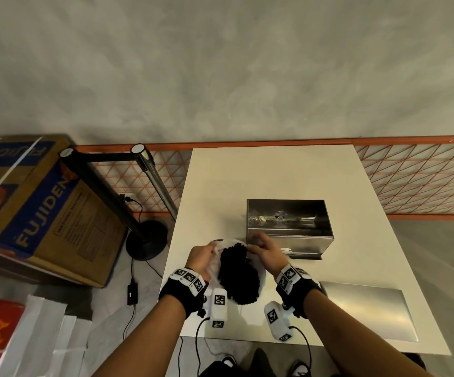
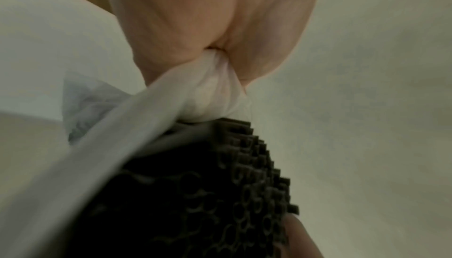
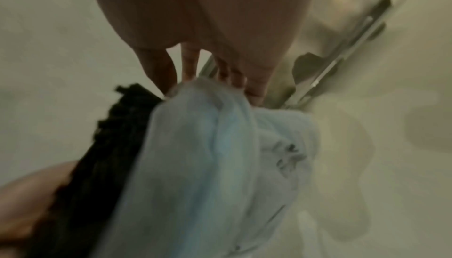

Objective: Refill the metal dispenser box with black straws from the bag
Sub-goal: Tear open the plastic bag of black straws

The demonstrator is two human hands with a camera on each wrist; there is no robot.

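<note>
A thick bundle of black straws [image 1: 238, 273] stands in a thin white plastic bag [image 1: 215, 261] on the white table [image 1: 215, 186], just in front of the metal dispenser box [image 1: 288, 227]. My left hand [image 1: 202, 257] pinches the bag's left rim. In the left wrist view the bag [image 2: 210, 88] is bunched in my grip above the straws' open ends [image 2: 220, 194]. My right hand [image 1: 263, 250] pinches the bag's right rim beside the box. In the right wrist view the fingertips [image 3: 186, 68] hold the bag [image 3: 203, 146], with the straws [image 3: 107, 142] to its left and the box [image 3: 342, 30] behind.
A flat metal lid [image 1: 367, 308] lies on the table at the front right. Left of the table stand a barrier post [image 1: 152, 175], a black stand [image 1: 144, 238] with cables and a large cardboard box [image 1: 41, 208]. An orange mesh fence [image 1: 410, 178] runs behind.
</note>
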